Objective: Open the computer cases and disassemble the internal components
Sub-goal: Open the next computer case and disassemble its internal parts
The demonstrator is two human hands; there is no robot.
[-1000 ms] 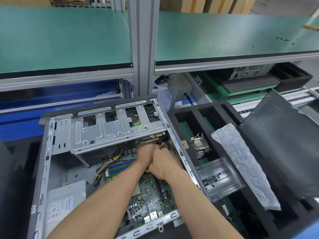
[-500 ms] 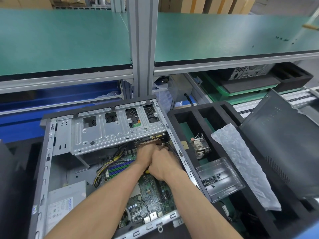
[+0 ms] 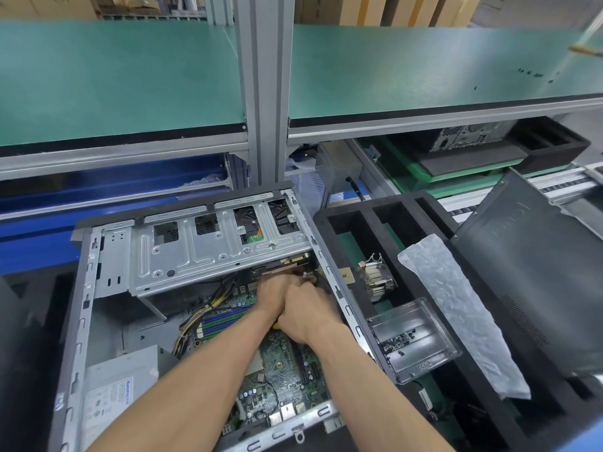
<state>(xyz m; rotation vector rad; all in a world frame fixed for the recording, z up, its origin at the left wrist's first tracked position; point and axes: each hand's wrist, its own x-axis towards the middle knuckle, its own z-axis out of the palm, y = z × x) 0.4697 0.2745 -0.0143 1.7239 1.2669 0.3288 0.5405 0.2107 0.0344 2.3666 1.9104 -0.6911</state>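
Observation:
An open computer case [image 3: 81, 288] lies on its side with a silver drive cage [image 3: 195, 252] across its far end. A green motherboard [image 3: 280, 363] and a grey power supply [image 3: 120, 386] sit inside. My left hand [image 3: 275, 288] and my right hand [image 3: 306, 316] are pressed together at the far right corner, just under the cage and beside a brown card edge [image 3: 277, 267]. My right hand grips a yellow-handled tool [image 3: 275, 326], mostly hidden. My left hand's fingers bend down out of sight; what they touch is hidden.
Right of the case stands a black foam tray [image 3: 352, 216]. It holds a heatsink [image 3: 375, 282], a clear plastic tray [image 3: 414, 340] of small screws and a bubble-wrap bag [image 3: 456, 311]. A dark side panel [image 3: 538, 272] leans at the far right. Yellow-black cables [image 3: 208, 308] run over the board.
Both hands stay at the same corner with only tiny shifts; nothing has come loose or moved in the case.

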